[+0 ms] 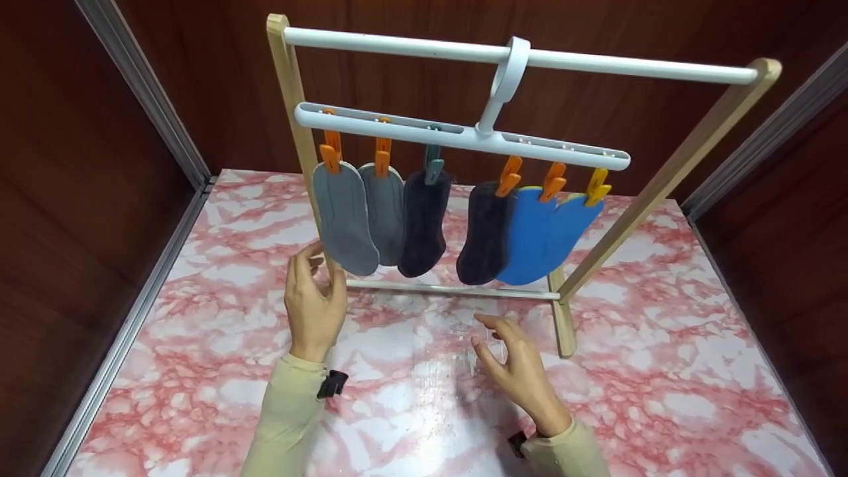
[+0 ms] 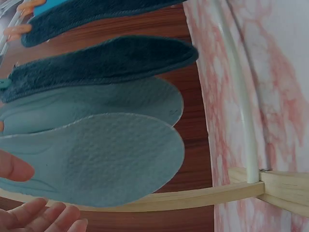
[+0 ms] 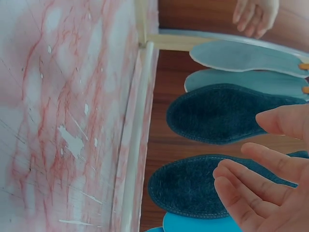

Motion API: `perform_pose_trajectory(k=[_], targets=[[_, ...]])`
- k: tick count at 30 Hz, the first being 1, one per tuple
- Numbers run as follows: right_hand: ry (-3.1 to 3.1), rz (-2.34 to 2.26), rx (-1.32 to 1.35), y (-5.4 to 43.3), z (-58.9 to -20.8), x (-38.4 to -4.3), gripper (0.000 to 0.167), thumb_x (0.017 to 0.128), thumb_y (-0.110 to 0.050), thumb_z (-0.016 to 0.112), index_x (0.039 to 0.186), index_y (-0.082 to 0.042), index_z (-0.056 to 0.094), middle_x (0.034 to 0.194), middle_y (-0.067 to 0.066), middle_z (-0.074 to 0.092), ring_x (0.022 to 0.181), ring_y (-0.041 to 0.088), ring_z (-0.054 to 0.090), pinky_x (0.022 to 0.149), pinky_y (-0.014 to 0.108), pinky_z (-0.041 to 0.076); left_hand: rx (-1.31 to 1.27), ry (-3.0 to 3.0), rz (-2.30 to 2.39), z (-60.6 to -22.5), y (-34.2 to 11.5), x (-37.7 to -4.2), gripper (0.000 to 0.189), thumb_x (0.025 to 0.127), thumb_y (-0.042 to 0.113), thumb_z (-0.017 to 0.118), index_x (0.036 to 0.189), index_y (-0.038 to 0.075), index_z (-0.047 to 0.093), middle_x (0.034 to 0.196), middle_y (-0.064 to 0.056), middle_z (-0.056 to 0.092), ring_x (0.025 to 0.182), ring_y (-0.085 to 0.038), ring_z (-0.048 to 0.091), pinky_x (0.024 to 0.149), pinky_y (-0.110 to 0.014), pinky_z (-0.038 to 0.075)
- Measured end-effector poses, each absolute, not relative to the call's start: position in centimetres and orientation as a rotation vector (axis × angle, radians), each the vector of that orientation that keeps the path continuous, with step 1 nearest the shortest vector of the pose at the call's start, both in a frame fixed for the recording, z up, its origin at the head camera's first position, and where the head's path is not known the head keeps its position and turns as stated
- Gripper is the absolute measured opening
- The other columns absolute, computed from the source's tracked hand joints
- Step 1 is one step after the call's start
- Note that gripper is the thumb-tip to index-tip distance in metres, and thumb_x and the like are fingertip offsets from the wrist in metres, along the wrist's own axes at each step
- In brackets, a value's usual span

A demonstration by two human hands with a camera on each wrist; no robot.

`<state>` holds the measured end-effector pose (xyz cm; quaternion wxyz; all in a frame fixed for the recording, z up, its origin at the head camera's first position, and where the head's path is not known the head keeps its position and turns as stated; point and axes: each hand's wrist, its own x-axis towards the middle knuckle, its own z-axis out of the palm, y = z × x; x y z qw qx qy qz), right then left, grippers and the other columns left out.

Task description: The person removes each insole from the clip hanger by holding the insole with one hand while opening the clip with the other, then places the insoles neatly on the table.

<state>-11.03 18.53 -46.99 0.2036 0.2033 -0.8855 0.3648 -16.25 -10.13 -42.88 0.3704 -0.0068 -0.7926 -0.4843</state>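
Three pairs of shoe insoles hang from clothes-peg clips on a white hanger (image 1: 450, 138). At the left is a grey insole (image 1: 344, 228), with a second grey insole (image 1: 387, 225) beside it. A dark fuzzy insole (image 1: 424, 225) and its mate, another dark insole (image 1: 485, 235), hang in the middle, and blue insoles (image 1: 530, 242) at the right. My left hand (image 1: 315, 311) is by the lower left of the front grey insole, thumb and fingers spread and holding nothing. Below the dark and blue insoles, my right hand (image 1: 520, 371) hovers, fingers loosely bent and nothing in it.
The hanger's hook loops over the white top rod (image 1: 411, 45) of a stand with wooden posts (image 1: 669, 179). A lower white rod (image 1: 450, 289) joins the posts. The clips are orange, yellow and one dark green clip (image 1: 433, 165). Below lies a red-and-white marbled surface (image 1: 218, 371), with brown panels (image 1: 218, 79) around it.
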Motion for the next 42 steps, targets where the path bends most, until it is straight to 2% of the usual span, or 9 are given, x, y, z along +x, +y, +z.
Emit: perform_pose_trajectory(k=[10, 22, 31, 36, 42], targets=[[-2.475, 0.996, 0.584, 18.3, -47.7, -10.9, 0.035, 0.082, -0.005, 0.071, 0.116, -0.004, 0.065, 0.111, 0.006, 0.068, 0.097, 0.021, 0.065, 0.079, 0.036, 0.054, -0.068, -1.961, -1.286, -42.1, -10.6, -17.9, 0.047, 0.082, 0.012, 0.069, 0.121, -0.007, 0.050, 0.112, -0.025, 0.053, 0.103, -0.032, 0.053, 0.089, -0.041, 0.045], [-2.504, 1.011, 0.588, 18.2, -47.9, -10.9, 0.033, 0.084, -0.006, 0.070, 0.117, -0.006, 0.065, 0.112, 0.006, 0.067, 0.100, 0.019, 0.064, 0.080, 0.035, 0.053, -0.060, -1.962, -1.283, -42.1, -10.3, -18.9, 0.052, 0.079, 0.015, 0.072, 0.121, -0.006, 0.051, 0.114, -0.021, 0.054, 0.106, -0.031, 0.053, 0.091, -0.035, 0.045], [-2.496, 0.999, 0.603, 18.1, -48.0, -11.0, 0.032, 0.085, -0.006, 0.070, 0.116, -0.005, 0.065, 0.111, 0.005, 0.067, 0.097, 0.019, 0.064, 0.079, 0.035, 0.054, -0.041, -1.928, -1.400, -42.0, -9.9, -19.0, 0.054, 0.077, 0.011, 0.075, 0.122, -0.004, 0.050, 0.111, -0.019, 0.056, 0.105, -0.029, 0.053, 0.091, -0.043, 0.044], [-2.502, 1.004, 0.601, 17.9, -47.8, -10.9, 0.032, 0.086, -0.009, 0.069, 0.117, -0.006, 0.065, 0.111, 0.005, 0.067, 0.097, 0.019, 0.065, 0.080, 0.035, 0.053, -0.029, -1.943, -1.418, -42.0, -9.7, -18.9, 0.049, 0.078, 0.010, 0.076, 0.118, -0.006, 0.054, 0.102, -0.019, 0.055, 0.098, -0.029, 0.053, 0.086, -0.038, 0.046], [-2.496, 1.004, 0.605, 17.6, -47.4, -10.9, 0.031, 0.086, -0.009, 0.069, 0.117, -0.006, 0.065, 0.111, 0.006, 0.068, 0.098, 0.019, 0.065, 0.081, 0.035, 0.053, -0.028, -1.962, -1.434, -42.3, -9.8, -18.8, 0.032, 0.081, 0.010, 0.074, 0.106, -0.007, 0.063, 0.097, -0.018, 0.053, 0.090, -0.029, 0.054, 0.081, -0.032, 0.045]])
